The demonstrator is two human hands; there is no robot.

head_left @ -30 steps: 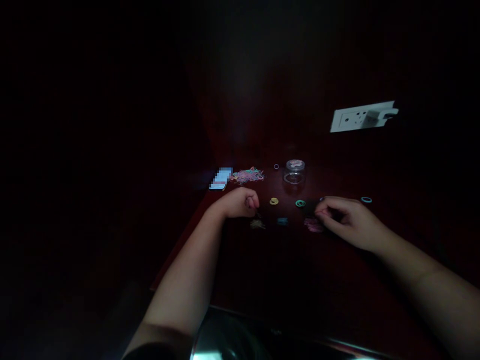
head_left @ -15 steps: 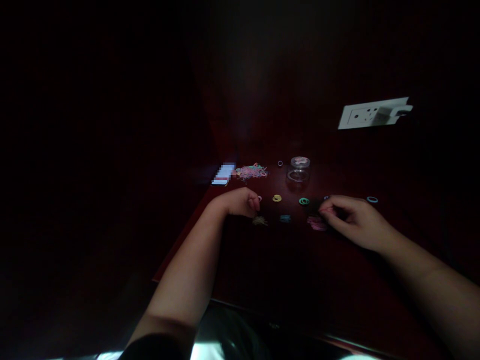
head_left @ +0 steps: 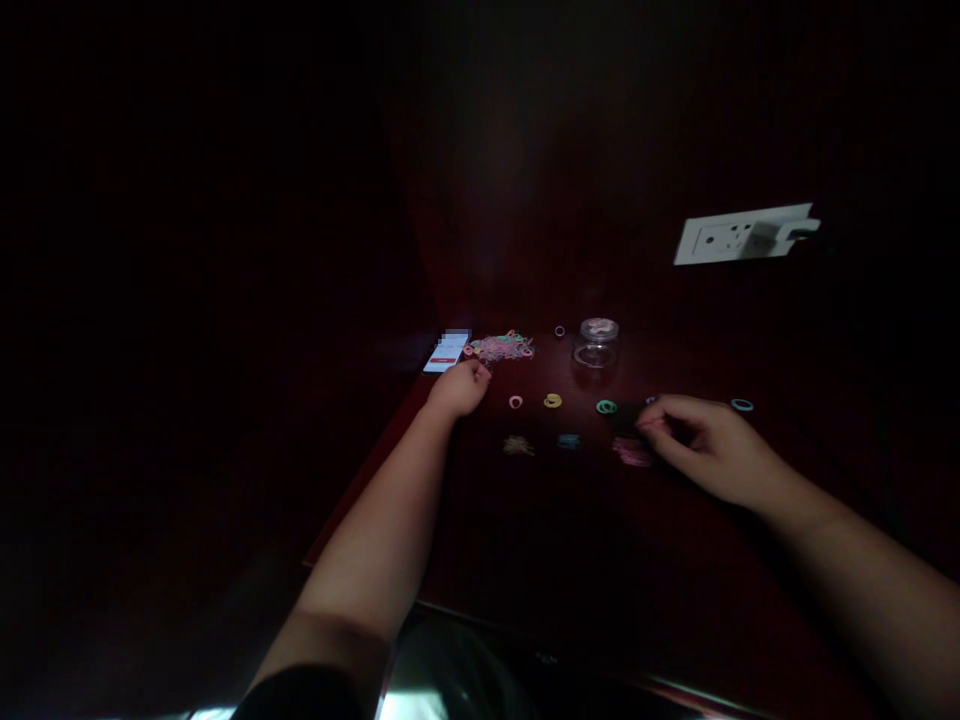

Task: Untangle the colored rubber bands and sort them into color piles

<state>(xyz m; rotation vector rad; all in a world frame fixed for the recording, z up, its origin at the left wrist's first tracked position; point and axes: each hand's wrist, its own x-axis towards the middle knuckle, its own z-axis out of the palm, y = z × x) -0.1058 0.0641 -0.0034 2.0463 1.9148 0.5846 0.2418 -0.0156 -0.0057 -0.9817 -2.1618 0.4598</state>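
Note:
My left hand (head_left: 460, 388) is in front of a mixed pile of small coloured rubber bands (head_left: 504, 347), its fingers curled together; whatever they may hold is hidden. Over a small heap of pink rubber bands (head_left: 632, 452) my right hand (head_left: 701, 438) is closed in a pinch, and what lies between the fingertips is too small to make out. Sorted groups lie between the hands: a pink band (head_left: 515, 402), yellow bands (head_left: 553, 401), green bands (head_left: 607, 407), tan bands (head_left: 518, 445) and blue bands (head_left: 569, 441). A light-blue band (head_left: 742, 405) lies beyond my right hand.
A clear lidded jar (head_left: 596, 345) stands toward the back of the dark red table (head_left: 555, 530). Beside the mixed pile lies a lit phone (head_left: 448, 352). One purple band (head_left: 559, 331) rests near the jar. A wall socket (head_left: 742, 236) with a plug is at upper right.
My left hand has moved back and left, from beside the tan bands to the front of the mixed pile, uncovering the pink band. My right hand has barely moved.

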